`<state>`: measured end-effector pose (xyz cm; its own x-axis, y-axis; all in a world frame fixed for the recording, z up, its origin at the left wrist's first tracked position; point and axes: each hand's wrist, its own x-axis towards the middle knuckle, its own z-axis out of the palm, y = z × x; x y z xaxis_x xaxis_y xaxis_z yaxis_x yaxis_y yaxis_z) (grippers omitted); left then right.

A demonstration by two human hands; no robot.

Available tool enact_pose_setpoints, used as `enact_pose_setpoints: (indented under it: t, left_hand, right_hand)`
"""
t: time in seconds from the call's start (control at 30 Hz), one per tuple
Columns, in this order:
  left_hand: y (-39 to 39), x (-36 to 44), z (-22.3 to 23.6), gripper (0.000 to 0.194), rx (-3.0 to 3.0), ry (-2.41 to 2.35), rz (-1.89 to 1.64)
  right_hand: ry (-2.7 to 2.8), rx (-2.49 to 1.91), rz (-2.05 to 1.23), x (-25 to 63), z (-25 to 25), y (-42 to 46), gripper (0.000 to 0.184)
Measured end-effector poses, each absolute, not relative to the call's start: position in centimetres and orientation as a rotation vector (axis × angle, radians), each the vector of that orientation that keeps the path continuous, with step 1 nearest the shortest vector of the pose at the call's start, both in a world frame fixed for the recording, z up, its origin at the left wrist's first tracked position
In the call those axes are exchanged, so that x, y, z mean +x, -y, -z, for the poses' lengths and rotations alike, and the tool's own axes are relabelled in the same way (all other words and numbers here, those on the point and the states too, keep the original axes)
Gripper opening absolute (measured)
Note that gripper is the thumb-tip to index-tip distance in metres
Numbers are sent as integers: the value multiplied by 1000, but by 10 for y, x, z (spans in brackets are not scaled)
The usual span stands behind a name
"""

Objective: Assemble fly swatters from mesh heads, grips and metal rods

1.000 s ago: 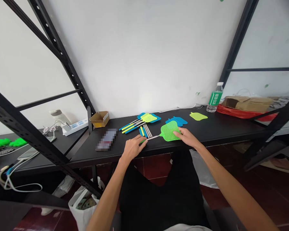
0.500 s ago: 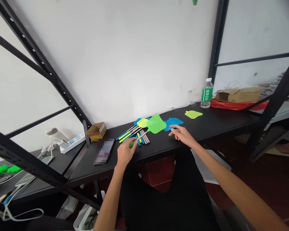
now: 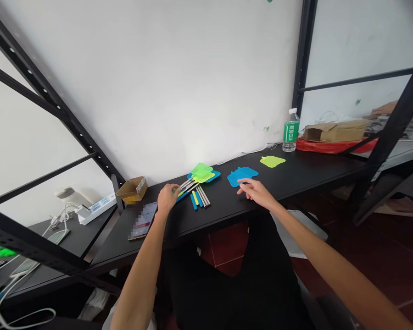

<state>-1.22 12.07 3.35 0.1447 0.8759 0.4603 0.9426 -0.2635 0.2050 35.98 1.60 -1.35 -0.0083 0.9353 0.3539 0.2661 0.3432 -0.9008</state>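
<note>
Green mesh swatter [image 3: 201, 169], mid-air a moment ago, now lies on the left pile [image 3: 210, 176]; I'd count it assembled. Left hand [image 3: 167, 198] covers its near end, grip unclear; right hand [image 3: 257, 192], loose and empty, is beside blue heads [image 3: 246, 172].

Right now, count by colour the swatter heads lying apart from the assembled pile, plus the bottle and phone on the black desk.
Blue swatter heads, overlapping: 2 visible
Yellow-green swatter head: 1
Bottle: 1
Phone: 1
Total: 5
</note>
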Motion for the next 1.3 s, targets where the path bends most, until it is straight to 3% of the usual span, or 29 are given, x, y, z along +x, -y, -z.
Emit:
enact_pose_setpoints:
  t: [0.33, 0.5, 0.67, 0.77, 1.17, 1.3]
  left_hand:
    - [-123, -9, -20, 31, -2260, 1779, 568]
    - [-104, -3, -22, 35, -2191, 1740, 632]
    - [-63, 11, -8, 47, -2359, 1526, 772]
    - [-42, 16, 3, 58, -2485, 1518, 680]
    - [-11, 18, 6, 34, -2441, 1655, 777]
    - [-8, 19, 5, 37, -2451, 1629, 786]
  right_hand:
    - [1522, -1156, -774, 358, 10, -13, 39]
    - [1541, -1166, -762, 358, 10, -13, 38]
    - [1597, -1190, -725, 358, 10, -12, 35]
    - [1624, -1224, -696, 356, 10, -11, 36]
    - [1860, -1350, -561, 314, 2, -31, 24]
    - [2006, -1522, -497, 266, -17, -60, 26]
